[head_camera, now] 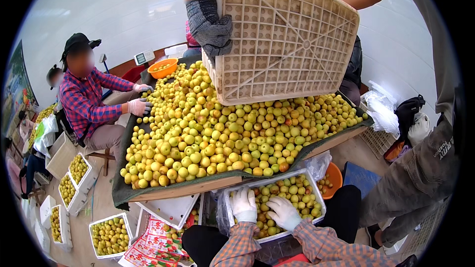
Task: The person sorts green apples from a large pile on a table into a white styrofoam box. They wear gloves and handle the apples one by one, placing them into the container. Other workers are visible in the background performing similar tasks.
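Observation:
My left hand (243, 204), in a white glove, rests at the left inner side of a white foam box (323, 207) filled with yellow-green fruits (306, 193). Over the middle of the fruits in that box lies my right hand (284, 212), gloved too, its fingers touching them. Whether either hand grips a fruit cannot be told. Clear plastic film (223, 211) hangs over the box's left edge. Beyond the box, a large heap of the same fruits (222, 137) covers a table lined with dark green cloth (122, 189).
A standing person's gloved hand (211, 26) holds a tilted plastic crate (285, 40) above the heap. A seated co-worker (92, 96) reaches into it from the left. Orange basins (336, 180), a blue board (360, 178), filled foam boxes (110, 235) and printed sheets (154, 244) are around.

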A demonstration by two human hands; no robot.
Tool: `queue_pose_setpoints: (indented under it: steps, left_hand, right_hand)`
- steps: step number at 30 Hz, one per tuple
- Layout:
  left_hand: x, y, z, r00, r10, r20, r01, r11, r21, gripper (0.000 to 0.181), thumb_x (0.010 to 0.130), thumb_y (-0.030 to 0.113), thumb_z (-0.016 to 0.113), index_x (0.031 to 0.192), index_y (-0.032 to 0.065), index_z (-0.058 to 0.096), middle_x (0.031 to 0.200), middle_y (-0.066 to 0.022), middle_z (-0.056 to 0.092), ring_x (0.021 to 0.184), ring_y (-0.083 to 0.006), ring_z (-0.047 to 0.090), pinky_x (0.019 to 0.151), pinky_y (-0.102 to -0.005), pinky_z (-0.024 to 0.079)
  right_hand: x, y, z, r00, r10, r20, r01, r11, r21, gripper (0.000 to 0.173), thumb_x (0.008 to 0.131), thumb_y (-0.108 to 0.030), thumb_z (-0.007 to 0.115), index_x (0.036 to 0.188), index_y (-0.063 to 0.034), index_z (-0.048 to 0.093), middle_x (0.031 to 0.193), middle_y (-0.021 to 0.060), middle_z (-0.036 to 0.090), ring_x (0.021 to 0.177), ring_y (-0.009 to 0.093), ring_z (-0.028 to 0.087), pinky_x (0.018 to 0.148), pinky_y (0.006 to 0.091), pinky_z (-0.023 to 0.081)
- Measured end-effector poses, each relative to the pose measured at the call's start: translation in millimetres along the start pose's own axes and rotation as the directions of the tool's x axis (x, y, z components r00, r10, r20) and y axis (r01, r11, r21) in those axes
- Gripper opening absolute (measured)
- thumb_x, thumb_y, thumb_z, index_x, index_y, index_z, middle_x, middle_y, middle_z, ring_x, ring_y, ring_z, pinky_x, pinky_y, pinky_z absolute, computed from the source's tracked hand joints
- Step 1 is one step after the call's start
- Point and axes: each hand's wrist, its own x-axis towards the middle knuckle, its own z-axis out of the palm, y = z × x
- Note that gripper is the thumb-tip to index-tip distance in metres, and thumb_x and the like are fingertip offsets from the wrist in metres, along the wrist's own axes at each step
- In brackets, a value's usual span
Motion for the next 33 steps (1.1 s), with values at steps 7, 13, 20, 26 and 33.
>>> queue_pose_setpoints:
  steps: [7,13,20,26,33]
  left_hand:
    - [-6.9,-17.3,12.2,0.998,-0.064,-0.025,0.064,0.998,0.026,0.035,0.097,0.035,0.054,0.115,0.0086,0.068,0.116,-0.0101,0.069,0.114,-0.0353,0.056,0.104,-0.0525,0.037]
    - [-9.8,-15.5,11.3,0.995,-0.097,0.024,0.094,0.991,0.098,0.037,0.096,0.040,0.055,0.116,0.0118,0.068,0.120,-0.0094,0.068,0.119,-0.0348,0.055,0.108,-0.0560,0.033]
    - [-21.2,-8.6,18.8,0.999,0.027,-0.031,-0.019,0.971,0.236,0.038,0.094,0.040,0.057,0.121,0.0151,0.067,0.124,-0.0115,0.065,0.123,-0.0401,0.052,0.110,-0.0580,0.031]
    - [-24.0,-8.1,22.1,0.999,0.026,-0.020,-0.021,0.975,0.220,0.038,0.094,0.040,0.057,0.122,0.0153,0.066,0.126,-0.0114,0.064,0.124,-0.0408,0.051,0.110,-0.0583,0.030]
    - [-22.2,-5.4,18.6,0.998,-0.057,-0.026,0.059,0.991,0.119,0.039,0.094,0.041,0.054,0.119,0.0135,0.068,0.126,-0.0116,0.065,0.127,-0.0384,0.051,0.112,-0.0580,0.029]
  right_hand:
    - [-3.8,4.1,-1.0,0.997,0.070,-0.025,-0.069,0.995,0.071,0.037,0.089,-0.026,0.064,0.121,-0.0076,0.064,0.129,0.0138,0.060,0.121,0.036,0.055,0.104,0.0450,0.044]
    - [-3.4,10.8,0.0,0.995,0.095,0.000,-0.095,0.990,0.102,0.038,0.089,-0.026,0.065,0.123,-0.0083,0.064,0.130,0.0146,0.060,0.120,0.037,0.055,0.103,0.0451,0.045]
    - [-8.9,14.1,6.0,0.999,0.039,0.029,-0.038,0.999,-0.015,0.045,0.092,-0.028,0.062,0.132,-0.0091,0.058,0.140,0.0144,0.053,0.130,0.037,0.050,0.108,0.0454,0.043]
    - [-6.4,11.6,2.5,0.996,0.043,0.082,-0.028,0.983,-0.181,0.049,0.091,-0.030,0.062,0.134,-0.0095,0.055,0.142,0.0166,0.051,0.133,0.037,0.046,0.113,0.0471,0.034]
    - [-10.5,23.5,13.0,1.000,-0.006,0.008,0.008,0.968,-0.252,0.051,0.089,-0.036,0.063,0.133,-0.0111,0.055,0.138,0.0161,0.053,0.129,0.035,0.049,0.111,0.0500,0.034]
